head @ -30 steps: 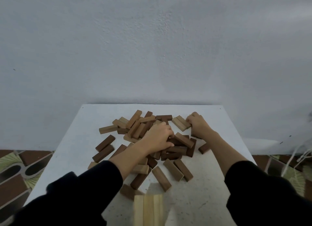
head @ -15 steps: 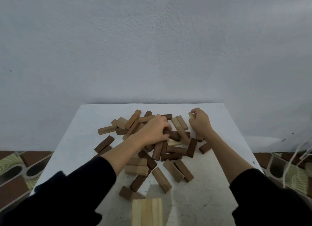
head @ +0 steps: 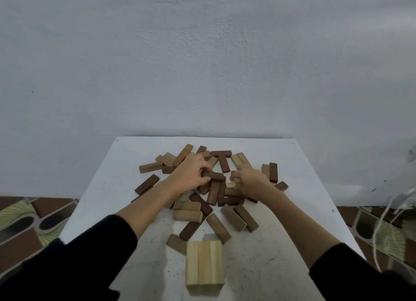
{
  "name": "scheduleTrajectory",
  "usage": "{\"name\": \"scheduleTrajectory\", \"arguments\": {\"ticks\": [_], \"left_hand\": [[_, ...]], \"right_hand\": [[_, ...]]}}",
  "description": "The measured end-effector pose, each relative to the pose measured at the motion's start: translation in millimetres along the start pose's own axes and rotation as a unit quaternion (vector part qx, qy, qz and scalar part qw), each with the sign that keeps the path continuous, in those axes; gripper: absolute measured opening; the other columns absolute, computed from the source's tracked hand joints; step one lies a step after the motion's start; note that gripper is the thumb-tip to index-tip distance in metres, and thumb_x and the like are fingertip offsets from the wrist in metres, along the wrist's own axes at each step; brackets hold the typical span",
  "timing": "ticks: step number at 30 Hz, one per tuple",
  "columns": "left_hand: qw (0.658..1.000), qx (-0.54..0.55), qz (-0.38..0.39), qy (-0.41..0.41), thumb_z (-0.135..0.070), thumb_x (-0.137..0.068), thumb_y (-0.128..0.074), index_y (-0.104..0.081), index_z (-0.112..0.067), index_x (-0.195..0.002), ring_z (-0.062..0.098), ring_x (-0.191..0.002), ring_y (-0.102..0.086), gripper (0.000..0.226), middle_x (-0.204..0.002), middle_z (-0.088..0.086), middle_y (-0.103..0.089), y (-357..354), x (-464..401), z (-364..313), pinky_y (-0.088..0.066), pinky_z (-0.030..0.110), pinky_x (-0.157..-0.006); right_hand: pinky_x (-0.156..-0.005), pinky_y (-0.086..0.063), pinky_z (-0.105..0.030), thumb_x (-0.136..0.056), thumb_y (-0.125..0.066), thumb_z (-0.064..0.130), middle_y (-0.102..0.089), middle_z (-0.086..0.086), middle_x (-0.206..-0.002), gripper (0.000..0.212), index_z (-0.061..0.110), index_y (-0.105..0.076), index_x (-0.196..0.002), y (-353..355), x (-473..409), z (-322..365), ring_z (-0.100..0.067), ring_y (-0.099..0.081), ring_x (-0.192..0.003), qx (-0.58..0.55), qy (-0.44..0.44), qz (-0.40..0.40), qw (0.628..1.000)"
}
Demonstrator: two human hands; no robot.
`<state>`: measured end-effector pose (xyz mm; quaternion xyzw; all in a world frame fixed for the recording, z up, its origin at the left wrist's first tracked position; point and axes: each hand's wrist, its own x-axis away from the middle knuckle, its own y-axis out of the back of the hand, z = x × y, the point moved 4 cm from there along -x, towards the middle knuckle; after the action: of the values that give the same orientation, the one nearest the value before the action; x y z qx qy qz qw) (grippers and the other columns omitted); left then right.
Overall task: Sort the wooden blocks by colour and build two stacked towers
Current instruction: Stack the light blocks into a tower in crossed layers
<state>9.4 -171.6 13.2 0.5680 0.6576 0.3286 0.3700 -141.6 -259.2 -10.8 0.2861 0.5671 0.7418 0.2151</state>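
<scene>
Wooden blocks lie in a loose pile (head: 209,183) at the middle of the white tabletop (head: 108,183), light and dark still mixed. Both hands are in the pile. The left hand (head: 191,174) has its fingers curled over a dark block (head: 213,176) at the pile's centre and seems to grip it. The right hand (head: 247,179), just right of that block, pinches a small pale block (head: 236,179) between thumb and fingertips.

Nearer the person than the pile, at the tabletop's front edge, three pale blocks stand side by side as a base (head: 204,264), well apart from both hands. No dark tower shows yet, so I judge the sorting barely begun.

Against the frame a second ago, the right hand has come in from the pile's far right edge to its centre, beside the left hand. Two pale blocks (head: 239,160) it was touching then now lie bare behind it. The left hand has shifted a little toward the far side of the pile, and dark blocks (head: 221,160) beyond it have been stirred into a T shape. The base has not moved. This likely means each hand is drawing out one colour, pale for the base and dark for a second tower's start.
</scene>
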Motion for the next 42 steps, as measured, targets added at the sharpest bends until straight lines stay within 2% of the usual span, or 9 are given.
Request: {"name": "scheduleTrajectory", "arguments": {"ticks": [6, 11, 14, 17, 22, 28, 35, 38, 42], "left_hand": [[0.999, -0.013, 0.049, 0.004, -0.019, -0.084, -0.070, -0.067, -0.016, -0.111, 0.008, -0.099, -0.036, 0.028, -0.099, -0.006, -0.046, -1.8, 30.7, 14.3, -0.030, 0.020, -0.083], [0.997, -0.018, 0.071, 0.024, -0.016, -0.084, -0.071, -0.066, -0.018, -0.114, 0.006, -0.102, -0.035, 0.031, -0.105, -0.008, -0.048, 1.8, 51.9, 35.8, -0.034, 0.022, -0.093], [0.999, -0.002, 0.028, 0.027, -0.021, -0.085, -0.070, -0.067, -0.019, -0.111, 0.007, -0.101, -0.037, 0.026, -0.103, -0.007, -0.051, 9.6, 55.8, 42.5, -0.034, 0.023, -0.091], [0.997, 0.007, -0.075, 0.034, -0.015, -0.085, -0.068, -0.069, -0.015, -0.103, 0.009, -0.102, -0.039, 0.018, -0.099, -0.008, -0.052, 21.3, 51.7, 49.6, -0.037, 0.028, -0.093], [0.988, -0.014, -0.139, 0.061, -0.016, -0.085, -0.067, -0.067, -0.011, -0.109, 0.017, -0.108, -0.043, 0.024, -0.109, -0.001, -0.055, 27.0, 35.4, 58.1, -0.042, 0.037, -0.091], [0.991, -0.022, -0.097, 0.086, -0.028, -0.083, -0.070, -0.062, -0.012, -0.111, 0.020, -0.107, -0.042, 0.033, -0.113, 0.003, -0.052, 15.9, 17.8, 60.1, -0.041, 0.034, -0.090], [0.988, 0.000, -0.121, 0.101, -0.001, -0.088, -0.051, -0.058, -0.009, -0.116, 0.020, -0.109, -0.038, 0.030, -0.111, 0.006, -0.048, 17.3, 23.2, 75.9, -0.041, 0.029, -0.085], [0.985, 0.019, -0.133, 0.109, 0.001, -0.088, -0.047, -0.057, -0.011, -0.115, 0.011, -0.100, -0.038, 0.031, -0.105, 0.001, -0.044, 21.6, 32.0, 86.3, -0.032, 0.018, -0.075], [0.984, 0.003, -0.149, 0.101, 0.001, -0.087, -0.051, -0.058, -0.013, -0.114, 0.010, -0.100, -0.039, 0.031, -0.109, 0.003, -0.048, 24.4, 38.5, 92.4, -0.033, 0.021, -0.076]], "right_hand": [[-0.084, -0.045, -0.033, -0.092, -0.044, 0.004, -0.051, -0.007, -0.123, 0.033, 0.014, -0.061, -0.118, -7.1, 2.0, -1.7, -0.025, -0.052, -0.110, 0.006, -0.032, 0.016, 0.999], [-0.069, -0.041, -0.029, -0.090, -0.045, 0.005, -0.050, -0.007, -0.116, 0.022, 0.009, -0.061, -0.105, -6.6, 1.1, 2.5, -0.024, -0.054, -0.097, 0.051, -0.035, -0.007, 0.998], [-0.064, -0.036, -0.027, -0.087, -0.052, 0.011, -0.046, -0.004, -0.115, 0.002, 0.011, -0.054, -0.085, -0.8, -1.8, 8.3, -0.021, -0.050, -0.085, 0.051, -0.019, -0.028, 0.998], [-0.056, -0.031, -0.024, -0.087, -0.055, 0.020, -0.042, 0.001, -0.093, 0.023, 0.017, -0.040, -0.071, 11.6, -9.7, 12.4, -0.017, -0.042, -0.076, -0.062, -0.027, -0.073, 0.995], [-0.062, -0.041, -0.033, -0.083, -0.057, 0.011, -0.050, -0.002, -0.074, 0.020, 0.016, -0.038, -0.080, 25.3, -27.2, 21.4, -0.023, -0.050, -0.069, -0.242, -0.041, -0.079, 0.966], [-0.070, -0.032, -0.028, -0.091, -0.043, 0.003, -0.045, -0.005, -0.095, 0.011, 0.005, -0.051, -0.099, 22.3, -51.8, 69.6, -0.021, -0.044, -0.088, -0.139, 0.084, -0.039, 0.986], [-0.061, -0.025, -0.023, -0.072, -0.037, -0.014, -0.031, 0.018, -0.070, 0.035, 0.021, -0.041, -0.074, 1.9, -68.0, 87.4, -0.019, -0.038, -0.078, -0.082, 0.205, -0.030, 0.975], [-0.071, -0.037, -0.033, -0.076, -0.036, -0.009, -0.050, 0.020, -0.095, 0.035, 0.013, -0.059, -0.090, 0.2, -72.1, 74.3, -0.019, -0.043, -0.094, -0.040, 0.201, -0.043, 0.978], [-0.083, -0.038, -0.032, -0.084, -0.038, -0.006, -0.046, 0.018, -0.125, 0.034, 0.013, -0.063, -0.096, 2.0, -67.5, 55.9, -0.014, -0.037, -0.099, -0.023, 0.170, -0.043, 0.984]]}}
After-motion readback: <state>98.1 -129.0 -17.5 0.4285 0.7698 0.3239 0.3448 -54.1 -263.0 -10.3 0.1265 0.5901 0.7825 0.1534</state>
